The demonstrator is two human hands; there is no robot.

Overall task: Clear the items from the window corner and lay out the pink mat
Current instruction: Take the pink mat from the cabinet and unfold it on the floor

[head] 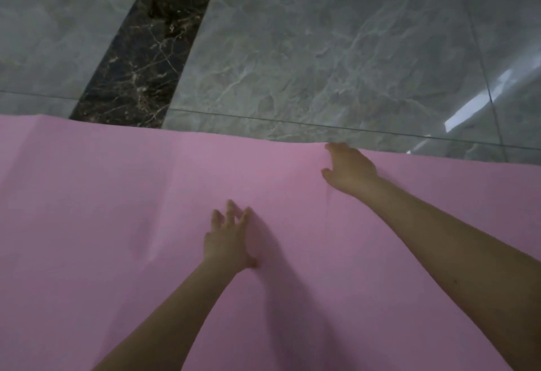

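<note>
Both forearms reach out over the pink mat (pixel 117 224). Left hand (pixel 228 241) rests on it, fingers spread. Right hand (pixel 348 170) lies at the mat's far edge; grip unclear. Mat covers grey floor tiles (pixel 322 48). Step: laying out. Next, likely smoothing the mat's ripples flat.

grey marble-tiled floor (pixel 336 48) with 1 dark strip (pixel 152 48); pink mat (pixel 102 239) lies on it.
</note>
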